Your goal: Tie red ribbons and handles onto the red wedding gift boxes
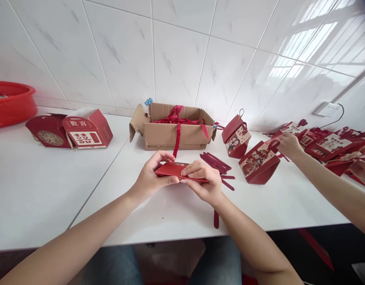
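Evidently smooth and matte, the flat, bright red folded card piece point(170, 170) has straight edges, with a small gold-coloured detail at its near edge and a darker strip along its far one. It sits between the person's two hands, low over the glossy white table point(135, 221); whether it touches the surface cannot be told. The left hand point(153, 172) is closed around its left end, thumb along the near edge and fingers curled at the far side. The right hand point(204, 178) pinches the right part, fingers bent over the top beside the gold detail, thumb underneath. Just beyond stands an open brown corrugated cardboard box point(170, 136) heaped with shiny dark red ribbon point(178, 138), one length hanging down its front. Right of the hands lie thin, round-ended maroon strips point(216, 162), loosely overlapping.
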